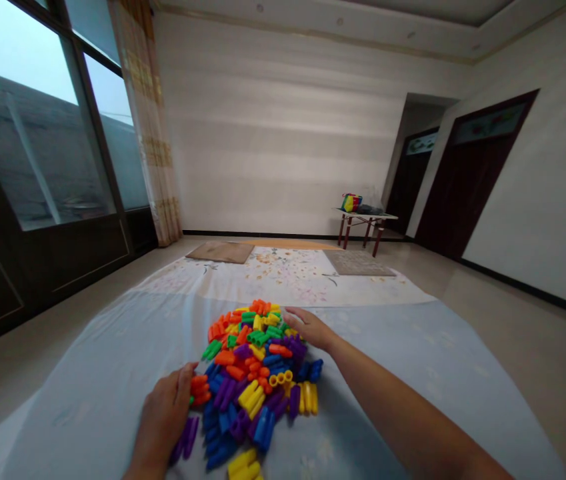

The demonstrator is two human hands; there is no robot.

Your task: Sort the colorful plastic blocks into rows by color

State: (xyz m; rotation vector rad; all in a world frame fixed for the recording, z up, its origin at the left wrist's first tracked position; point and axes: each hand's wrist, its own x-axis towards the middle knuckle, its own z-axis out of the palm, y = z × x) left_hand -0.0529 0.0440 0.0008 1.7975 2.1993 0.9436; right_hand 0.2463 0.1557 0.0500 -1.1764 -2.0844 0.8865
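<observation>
A heaped pile of plastic building pieces (247, 367) lies on the light blue cloth in front of me. The pieces are tube-shaped and joined in short rows, in orange, yellow, green, purple and blue. My left hand (163, 407) rests at the pile's left edge, beside some orange pieces (199, 389), its fingers extended and partly hidden. Below it lies a purple piece (191, 437). At the far right side of the heap, my right hand (310, 328) lies with fingers stretched against the pieces. Neither hand visibly grips a piece. Near the front edge sits a yellow piece (244, 465).
The pale blue cloth (393, 347) covers the surface, with a floral white cloth (293, 273) beyond. Two flat mats, a brown one (221, 252) and a greyish one (359, 263), lie at the far end. A small table (387, 217) with a colourful bag (351, 202) stands by the wall.
</observation>
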